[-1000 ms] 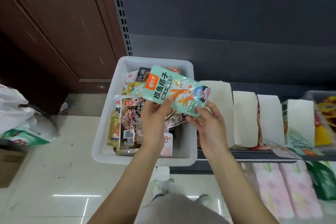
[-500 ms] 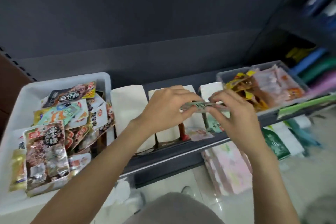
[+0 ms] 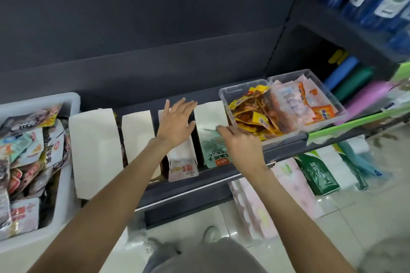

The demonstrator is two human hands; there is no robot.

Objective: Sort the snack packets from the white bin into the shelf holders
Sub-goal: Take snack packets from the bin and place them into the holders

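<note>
Mint-green packet (image 3: 214, 148) in holder; left hand (image 3: 175, 122) spread, right hand (image 3: 241, 146) seemingly touching it

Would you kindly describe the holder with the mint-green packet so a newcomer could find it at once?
Start at the dark shelf and its row of four white paper holders. It is the rightmost holder, beside the clear tub of yellow sachets. It alone shows a mint-green packet, with the right hand on it.

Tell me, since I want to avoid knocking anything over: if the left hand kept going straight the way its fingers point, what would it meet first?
The left hand points up and away over the white holder. Beyond its fingertips only the dark back panel of the shelf shows, so it would probably meet that first, though depth is unclear.
</note>
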